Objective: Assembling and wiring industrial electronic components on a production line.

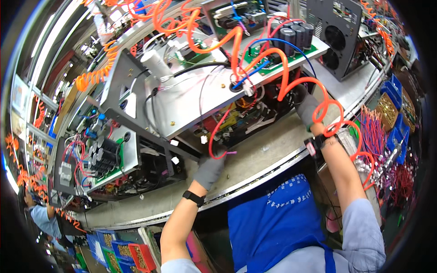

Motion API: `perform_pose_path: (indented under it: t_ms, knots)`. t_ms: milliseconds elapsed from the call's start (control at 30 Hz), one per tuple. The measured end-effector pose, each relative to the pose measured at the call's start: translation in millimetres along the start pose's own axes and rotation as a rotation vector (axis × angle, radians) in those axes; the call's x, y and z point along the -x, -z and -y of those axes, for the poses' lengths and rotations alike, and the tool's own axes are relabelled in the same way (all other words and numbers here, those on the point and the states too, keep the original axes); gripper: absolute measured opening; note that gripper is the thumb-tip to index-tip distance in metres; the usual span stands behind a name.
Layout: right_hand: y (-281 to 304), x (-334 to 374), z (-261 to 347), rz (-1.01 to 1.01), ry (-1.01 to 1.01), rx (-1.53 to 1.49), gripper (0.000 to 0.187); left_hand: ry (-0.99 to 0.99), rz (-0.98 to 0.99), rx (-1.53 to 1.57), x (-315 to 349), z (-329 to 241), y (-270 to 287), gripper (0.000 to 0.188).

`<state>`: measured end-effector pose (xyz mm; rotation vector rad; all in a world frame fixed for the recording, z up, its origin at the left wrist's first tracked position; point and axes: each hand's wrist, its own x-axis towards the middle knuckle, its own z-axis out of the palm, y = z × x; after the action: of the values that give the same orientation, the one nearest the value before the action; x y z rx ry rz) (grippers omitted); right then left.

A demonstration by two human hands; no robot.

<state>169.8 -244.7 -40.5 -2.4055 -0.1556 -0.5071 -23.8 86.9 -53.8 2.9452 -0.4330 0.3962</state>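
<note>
In front of me stands an opened electrical unit with a flat metal plate (189, 111) on top and wiring in the dark bay below. My left hand (210, 173), in a grey glove, is at the unit's lower front edge, beside a hanging red wire (211, 139) with a pink end. My right hand (308, 110), also gloved, reaches to the unit's right end. The fingers of both hands are too hidden or dark to read. On the plate are a green circuit board (273, 63) with black capacitors (287, 35) and a white cylinder (156, 64).
Orange coiled hose (325, 93) hangs across the unit and past my right forearm. Similar units stand at left (107, 154) and right (336, 38) along the metal-edged line (255, 170). Blue bins (399, 132) and red wires (371, 136) lie to the right; another person (45, 218) is at far left.
</note>
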Motion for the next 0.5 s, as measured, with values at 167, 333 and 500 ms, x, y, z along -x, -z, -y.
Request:
perform_pose_path:
  t_ms: [167,333,500]
  knots:
    - [-4.0,111.5,63.3,-0.085,-0.01,-0.452,0.048,0.183,0.004,0.138,2.1,-10.0,0.5,0.011]
    - [-56.1,172.2,131.2,0.52,0.163,-0.357,0.036,0.242,0.057,0.057,2.1,-16.7,5.5,0.02]
    - [-88.7,152.3,160.8,0.807,0.262,-0.019,0.032,0.398,0.108,0.019,-9.3,-21.5,1.0,0.029]
